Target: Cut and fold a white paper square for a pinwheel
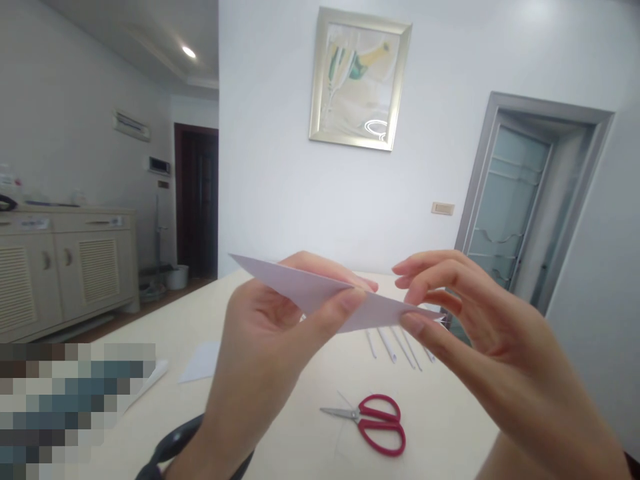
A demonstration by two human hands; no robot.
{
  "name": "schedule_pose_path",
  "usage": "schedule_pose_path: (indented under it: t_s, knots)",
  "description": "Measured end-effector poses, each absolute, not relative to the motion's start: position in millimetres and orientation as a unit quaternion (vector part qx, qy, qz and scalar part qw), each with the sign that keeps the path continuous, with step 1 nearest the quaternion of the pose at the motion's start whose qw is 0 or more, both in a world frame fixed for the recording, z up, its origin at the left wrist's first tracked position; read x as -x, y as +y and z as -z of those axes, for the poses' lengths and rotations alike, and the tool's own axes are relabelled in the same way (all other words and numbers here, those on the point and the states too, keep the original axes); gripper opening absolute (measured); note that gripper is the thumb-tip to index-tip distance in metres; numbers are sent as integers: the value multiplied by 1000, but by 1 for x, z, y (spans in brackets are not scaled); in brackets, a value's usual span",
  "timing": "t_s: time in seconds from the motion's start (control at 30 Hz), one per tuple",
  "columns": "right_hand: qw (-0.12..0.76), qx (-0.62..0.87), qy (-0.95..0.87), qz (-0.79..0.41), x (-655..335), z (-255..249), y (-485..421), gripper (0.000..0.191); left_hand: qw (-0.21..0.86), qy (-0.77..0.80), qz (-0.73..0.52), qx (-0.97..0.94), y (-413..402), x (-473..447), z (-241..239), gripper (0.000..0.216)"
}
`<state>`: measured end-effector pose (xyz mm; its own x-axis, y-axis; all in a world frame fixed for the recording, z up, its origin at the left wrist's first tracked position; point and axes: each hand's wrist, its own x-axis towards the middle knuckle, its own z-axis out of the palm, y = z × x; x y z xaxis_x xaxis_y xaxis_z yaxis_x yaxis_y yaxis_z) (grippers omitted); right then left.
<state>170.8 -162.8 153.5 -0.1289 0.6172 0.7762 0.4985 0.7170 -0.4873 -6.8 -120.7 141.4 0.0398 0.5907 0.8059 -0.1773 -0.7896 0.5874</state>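
Both hands hold a folded white sheet of paper (320, 293) up in front of me, above a cream table (440, 413). My left hand (273, 327) pinches the paper near its middle between thumb and fingers. My right hand (465, 313) pinches the paper's pointed right end with thumb and forefinger, its other fingers raised. The paper's left tip juts out past my left hand.
Red-handled scissors (373, 420) lie on the table below the hands. Several thin rolled paper sticks (395, 343) lie beyond them. A white paper sheet (200, 363) lies at the left. A dark curved object (175, 443) sits at the near edge. A cabinet (65, 267) stands far left.
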Motion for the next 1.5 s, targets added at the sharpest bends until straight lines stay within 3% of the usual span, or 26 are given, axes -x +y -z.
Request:
schedule_pose_path:
  t_s: [0.27, 0.43, 0.83, 1.5]
  knots:
    - [587, 351, -727, -54, -180, -158, -156, 10, 265, 160, -662, -683, -111, 19, -148, 9]
    - [588, 377, -716, -11, -183, -156, -154, 8, 108, 212, -702, -672, -107, 30, -154, 7]
    - [538, 355, -764, -21, -166, -158, -147, 14, -170, 300, -570, -746, -131, 19, -144, 15]
    - [579, 364, -729, -9, -178, -156, -155, 8, -182, 299, -586, -730, -122, 27, -148, 15]
